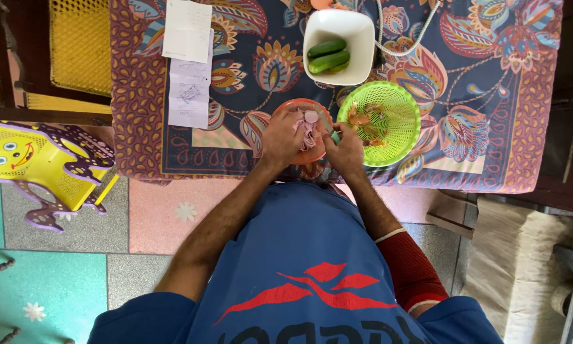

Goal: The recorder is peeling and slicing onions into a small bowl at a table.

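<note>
An orange plate (289,106) with pale pink onion slices sits at the near edge of a table under a patterned cloth (490,95). My left hand (281,138) is closed over the onion pieces on that plate. My right hand (346,150) is just to its right, fingers closed around a small knife with a pale green handle (335,136); the blade is hidden. Both hands nearly touch above the plate.
A green mesh basket (398,105) with peelings stands right of the plate. Behind is a white square bowl (356,32) with cucumbers (328,56). Paper sheets (188,51) lie far left, a white cord (401,44) at the back. A yellow child's chair (25,159) stands on the floor left.
</note>
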